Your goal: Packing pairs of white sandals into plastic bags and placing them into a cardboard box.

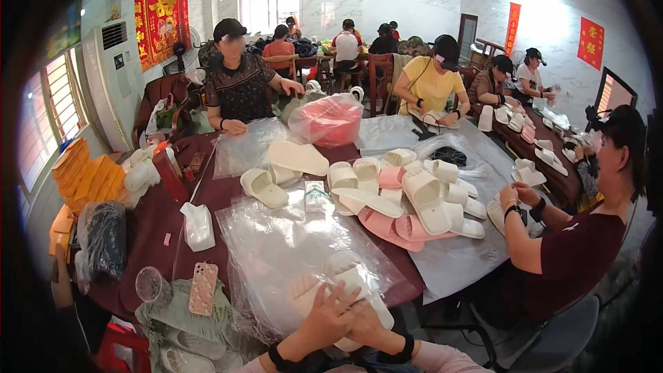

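Note:
Close in front of me lies a pair of cream slippers, the left slipper [302, 293] beside the right slipper [375, 306], on or in clear plastic. Over them, my left hand [330, 316] has its fingers spread out and touching the right slipper's strap area. My right hand [368, 324] rests against that same slipper, beside and partly beneath the left; some of its fingers are hidden. Whether the pair sits inside a bag cannot be made out. Beyond my hands spreads a stack of clear plastic bags [266, 242].
Past the bags is a heap of cream and pink slippers [423, 197] and a small white-green box [315, 197]. To the left are a tissue pack [198, 226], a phone [204, 289] and a plastic cup [152, 284]. A pink tub [328, 121] stands farther back. Co-workers sit around.

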Tool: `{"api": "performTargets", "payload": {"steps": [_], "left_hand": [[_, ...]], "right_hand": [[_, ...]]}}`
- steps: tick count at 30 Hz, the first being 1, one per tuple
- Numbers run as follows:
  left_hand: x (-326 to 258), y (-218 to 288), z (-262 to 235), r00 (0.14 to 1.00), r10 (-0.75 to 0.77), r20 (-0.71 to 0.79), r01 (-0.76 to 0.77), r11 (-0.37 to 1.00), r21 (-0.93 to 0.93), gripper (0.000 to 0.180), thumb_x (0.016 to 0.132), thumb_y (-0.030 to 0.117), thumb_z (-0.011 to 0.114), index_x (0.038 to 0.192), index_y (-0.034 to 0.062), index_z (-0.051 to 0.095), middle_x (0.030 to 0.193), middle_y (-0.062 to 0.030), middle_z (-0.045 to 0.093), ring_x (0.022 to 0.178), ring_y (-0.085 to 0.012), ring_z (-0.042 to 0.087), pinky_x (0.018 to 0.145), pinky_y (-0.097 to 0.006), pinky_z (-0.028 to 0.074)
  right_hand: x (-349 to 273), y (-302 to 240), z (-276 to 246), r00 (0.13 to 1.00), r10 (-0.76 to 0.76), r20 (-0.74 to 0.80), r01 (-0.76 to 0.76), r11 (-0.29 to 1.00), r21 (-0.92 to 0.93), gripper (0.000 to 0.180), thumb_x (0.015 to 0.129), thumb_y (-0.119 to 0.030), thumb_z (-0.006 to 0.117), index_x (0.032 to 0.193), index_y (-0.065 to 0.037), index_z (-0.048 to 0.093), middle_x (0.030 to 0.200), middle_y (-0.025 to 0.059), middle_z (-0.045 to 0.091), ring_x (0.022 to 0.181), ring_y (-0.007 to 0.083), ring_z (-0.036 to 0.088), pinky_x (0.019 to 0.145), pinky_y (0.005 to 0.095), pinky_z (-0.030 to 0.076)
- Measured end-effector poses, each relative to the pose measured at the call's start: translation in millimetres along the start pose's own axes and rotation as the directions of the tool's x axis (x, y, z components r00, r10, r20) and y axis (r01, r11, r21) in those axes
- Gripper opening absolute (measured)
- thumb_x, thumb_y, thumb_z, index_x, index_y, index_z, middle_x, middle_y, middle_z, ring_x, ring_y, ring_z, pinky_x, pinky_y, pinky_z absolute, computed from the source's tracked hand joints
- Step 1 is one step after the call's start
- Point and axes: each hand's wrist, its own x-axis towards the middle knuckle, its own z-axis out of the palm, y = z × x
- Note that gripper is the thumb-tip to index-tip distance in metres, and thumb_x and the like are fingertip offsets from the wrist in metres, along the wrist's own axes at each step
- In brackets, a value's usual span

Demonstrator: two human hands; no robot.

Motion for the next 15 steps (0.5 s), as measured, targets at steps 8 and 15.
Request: {"api": "performTargets", "payload": {"steps": [8, 15], "left_hand": [[-23, -3, -10, 0.992, -0.078, -0.099, 0.057, 0.978, -0.2, 0.043, 0.084, 0.025, 0.065, 0.125, 0.0139, 0.057, 0.139, -0.0121, 0.047, 0.136, -0.0357, 0.032, 0.111, -0.056, 0.019], [-47, -54, 39, 0.428, -0.904, -0.003, 0.245, 0.119, -0.962, 0.053, 0.092, 0.02, 0.057, 0.138, 0.0043, 0.037, 0.131, -0.0173, 0.047, 0.122, -0.0235, 0.045, 0.101, -0.039, 0.038]], "right_hand": [[24, 18, 13, 0.997, 0.067, -0.047, -0.067, 0.998, -0.005, 0.041, 0.077, -0.028, 0.067, 0.108, -0.002, 0.062, 0.105, 0.016, 0.063, 0.096, 0.0359, 0.058, 0.085, 0.0476, 0.044], [41, 10, 22, 0.973, 0.226, -0.04, -0.224, 0.973, 0.047, 0.034, 0.084, -0.033, 0.062, 0.104, -0.005, 0.064, 0.1, 0.0192, 0.06, 0.093, 0.0356, 0.055, 0.083, 0.0485, 0.039]]}}
